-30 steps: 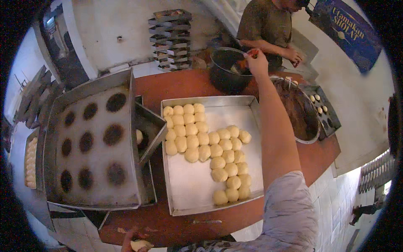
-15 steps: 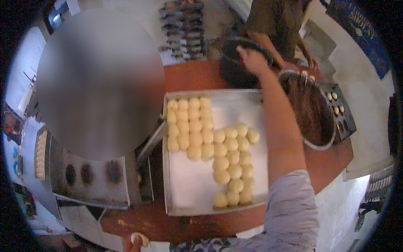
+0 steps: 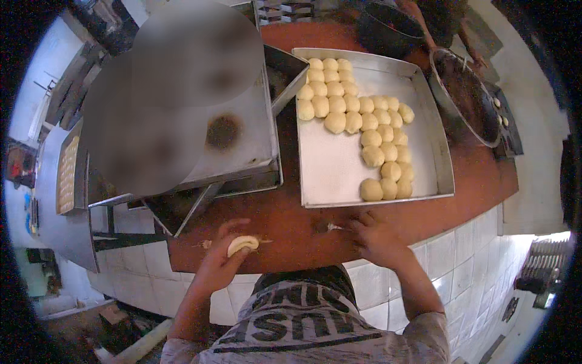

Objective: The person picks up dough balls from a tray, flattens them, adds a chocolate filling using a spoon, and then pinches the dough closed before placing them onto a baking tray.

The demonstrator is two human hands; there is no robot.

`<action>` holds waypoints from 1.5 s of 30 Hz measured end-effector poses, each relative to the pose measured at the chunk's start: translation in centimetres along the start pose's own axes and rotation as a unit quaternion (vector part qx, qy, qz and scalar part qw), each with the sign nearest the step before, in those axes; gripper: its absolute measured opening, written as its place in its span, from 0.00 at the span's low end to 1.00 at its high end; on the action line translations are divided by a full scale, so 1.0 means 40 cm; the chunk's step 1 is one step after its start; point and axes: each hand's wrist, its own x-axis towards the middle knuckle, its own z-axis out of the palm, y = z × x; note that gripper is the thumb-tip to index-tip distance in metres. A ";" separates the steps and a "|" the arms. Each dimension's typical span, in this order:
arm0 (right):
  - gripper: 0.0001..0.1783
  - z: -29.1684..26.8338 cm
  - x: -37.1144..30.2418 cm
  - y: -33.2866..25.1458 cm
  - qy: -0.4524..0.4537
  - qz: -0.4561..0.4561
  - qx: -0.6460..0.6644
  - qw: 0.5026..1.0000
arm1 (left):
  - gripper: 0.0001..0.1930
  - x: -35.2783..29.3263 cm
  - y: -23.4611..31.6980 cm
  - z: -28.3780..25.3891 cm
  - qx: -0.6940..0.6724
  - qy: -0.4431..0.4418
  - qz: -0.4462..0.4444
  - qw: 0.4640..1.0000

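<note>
My left hand (image 3: 221, 261) holds a flattened, folded piece of dough (image 3: 242, 244) between thumb and fingers, over the reddish-brown table. To its right, my right hand (image 3: 381, 241) is low over the table with bent fingers. They close on a small thin utensil with a pale, shiny tip (image 3: 333, 227) that points left; its exact kind is unclear. Just beyond this hand lies a large square metal tray (image 3: 333, 173) holding several rows of round dough balls (image 3: 371, 139). The balls fill its far left corner and a band running down toward the near right.
Stacked metal trays (image 3: 242, 176) stand at the left, partly hidden by a grey blur. At the far right are a large round pan of dark brown filling (image 3: 464, 91), a black bucket (image 3: 391, 27) and a dark mould tray (image 3: 509, 130). Another person's arm (image 3: 476, 48) reaches near the pan.
My right hand has drawn back from the black bucket to the near side of the table, now with a small utensil. My left hand has come up over the table with the dough. The view has shifted.
</note>
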 end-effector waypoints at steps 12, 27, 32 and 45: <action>0.17 0.045 -0.031 -0.085 0.059 0.096 0.384 0.916 | 0.18 0.073 0.032 0.148 -0.061 0.117 0.032 0.991; 0.13 -0.367 -0.074 0.406 0.224 0.081 0.312 0.920 | 0.13 0.173 0.221 0.312 -0.352 0.063 -0.107 0.928; 0.10 -0.556 -0.037 0.896 0.312 0.305 -0.255 0.863 | 0.13 0.186 0.215 0.355 -0.235 0.141 -0.126 0.953; 0.09 -0.626 0.082 1.003 0.137 0.315 -0.296 0.891 | 0.22 0.209 0.140 0.372 -0.059 0.169 -0.139 0.974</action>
